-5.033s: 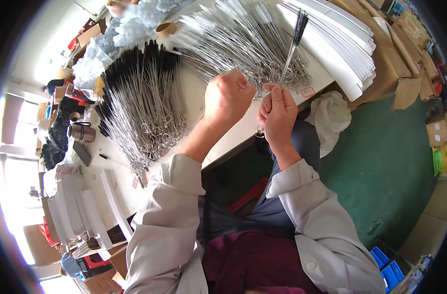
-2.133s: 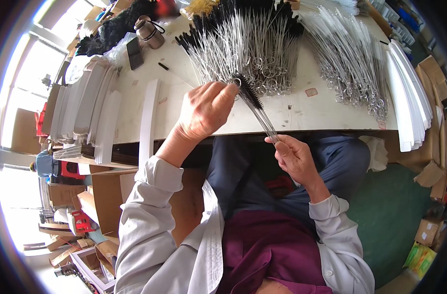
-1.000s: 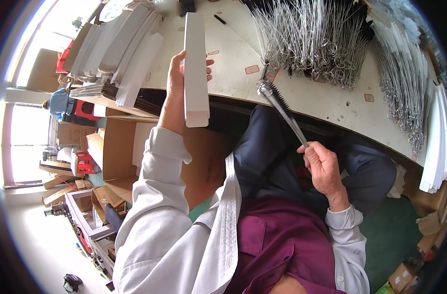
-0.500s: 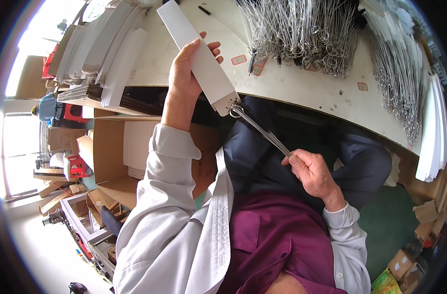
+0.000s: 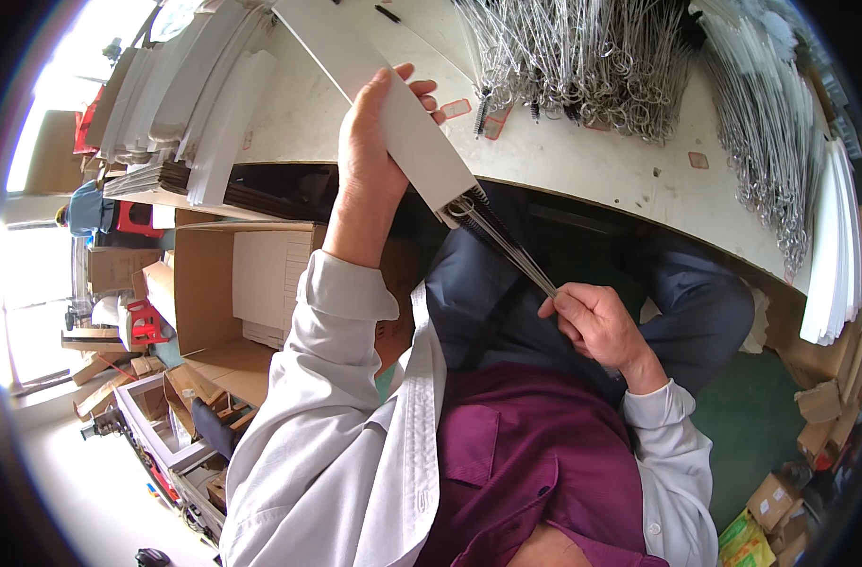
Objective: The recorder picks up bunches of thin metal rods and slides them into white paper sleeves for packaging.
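Note:
A long, narrow white box [image 5: 393,104] slants down to the right in my left hand [image 5: 370,142], whose thumb and fingers grip its sides. Its lower end is open. My right hand [image 5: 596,326] pinches a small bunch of thin wire brushes [image 5: 511,248] by their wire ends. The looped and bristled ends of that bunch sit at the mouth of the box, partly inside it; how deep they reach is hidden. Both hands are in front of the table edge, above my lap.
Many wire brushes [image 5: 592,66] lie heaped on the white table [image 5: 355,28]; a second heap [image 5: 771,142] lies at the right. Flat white boxes [image 5: 181,90] are stacked at the left. Below them stands an open cardboard carton [image 5: 204,293] holding white boxes.
The white box has shifted down and right over the brush ends. The brushes' looped ends, outside its mouth before, have entered it. My right hand has barely moved.

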`<state>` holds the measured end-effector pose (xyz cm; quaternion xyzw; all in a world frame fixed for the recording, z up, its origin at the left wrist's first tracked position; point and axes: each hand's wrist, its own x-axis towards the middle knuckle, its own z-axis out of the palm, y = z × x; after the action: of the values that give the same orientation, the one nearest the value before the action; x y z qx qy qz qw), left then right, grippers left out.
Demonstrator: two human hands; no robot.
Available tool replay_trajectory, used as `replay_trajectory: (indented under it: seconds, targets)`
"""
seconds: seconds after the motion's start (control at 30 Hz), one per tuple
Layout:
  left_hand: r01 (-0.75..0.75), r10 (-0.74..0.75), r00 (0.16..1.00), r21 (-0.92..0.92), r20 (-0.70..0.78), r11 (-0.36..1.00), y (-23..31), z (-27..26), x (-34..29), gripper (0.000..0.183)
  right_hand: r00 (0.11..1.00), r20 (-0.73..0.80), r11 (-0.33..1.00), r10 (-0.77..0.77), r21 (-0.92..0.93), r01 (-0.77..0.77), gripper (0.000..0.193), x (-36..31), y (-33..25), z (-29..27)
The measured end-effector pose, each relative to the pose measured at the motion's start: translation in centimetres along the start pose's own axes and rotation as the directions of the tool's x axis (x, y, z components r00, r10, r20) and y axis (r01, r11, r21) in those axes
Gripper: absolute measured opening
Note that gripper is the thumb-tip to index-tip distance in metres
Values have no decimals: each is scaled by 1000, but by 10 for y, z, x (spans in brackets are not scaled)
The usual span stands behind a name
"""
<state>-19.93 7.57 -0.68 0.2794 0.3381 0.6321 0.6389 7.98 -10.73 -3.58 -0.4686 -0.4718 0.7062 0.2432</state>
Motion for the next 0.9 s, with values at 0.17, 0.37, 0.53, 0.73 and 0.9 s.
replay_trajectory:
  seconds: [0.17, 0.37, 0.53, 0.73, 0.9]
  targets:
    - [101, -102, 994, 46, 26, 994, -31, 9, -15, 50, 999, 48, 992, 23, 124, -29, 33, 7, -3, -1]
    - [110, -111, 993, -22, -29, 994, -65, 27, -42, 41, 982, -75, 982, -174, -90, 167, 34, 40, -14, -2]
    - [67, -75, 994, -105, -78, 992, -48, 6, -32, 42, 977, -120, 908, -177, -402, 115, 41, 16, -32, -29]
    - [34, -52, 986, -114, -158, 993, -58, 15, -33, 47, 968, -216, 991, -125, 10, 130, 45, 1, -2, -23]
    - [35, -60, 984, -151, -170, 988, -68, 25, -37, 46, 967, -215, 984, -135, 89, 157, 43, 2, 23, 2]
